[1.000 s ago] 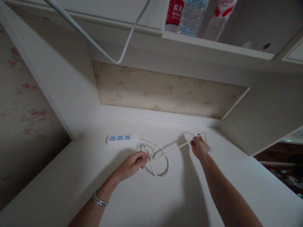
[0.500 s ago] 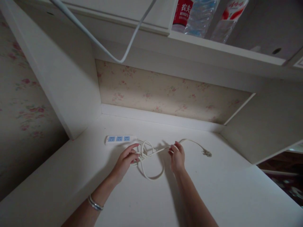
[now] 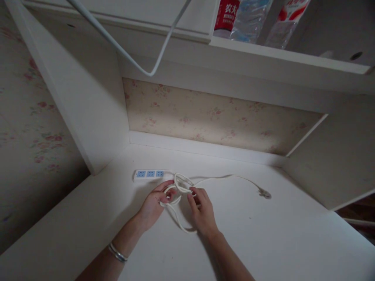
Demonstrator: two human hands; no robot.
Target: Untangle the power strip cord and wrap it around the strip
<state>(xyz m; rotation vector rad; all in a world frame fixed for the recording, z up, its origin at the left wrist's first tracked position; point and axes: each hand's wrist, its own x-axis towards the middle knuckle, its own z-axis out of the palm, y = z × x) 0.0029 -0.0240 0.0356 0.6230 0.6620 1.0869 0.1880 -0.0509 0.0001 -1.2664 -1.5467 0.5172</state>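
Observation:
A white power strip (image 3: 150, 175) with blue socket faces lies on the white desk (image 3: 252, 242), behind my left hand. Its cream power cord (image 3: 182, 183) is gathered in loose loops between my hands. My left hand (image 3: 156, 201), with a silver bangle (image 3: 117, 253) on the wrist, is closed around several loops. Thumb and fingers of my right hand (image 3: 201, 208) pinch the cord at the right side of the loops. From there the cord runs right across the desk to its plug (image 3: 265, 193).
Floral wallpaper (image 3: 216, 117) shows behind the desk, with white side panels left and right. Overhead, a shelf (image 3: 287, 58) holds plastic bottles (image 3: 252, 19). A bent white tube (image 3: 150, 73) hangs down at the upper left.
My right hand has moved left along the cord to the loops. My left hand still grips the coil. The view has shifted slightly.

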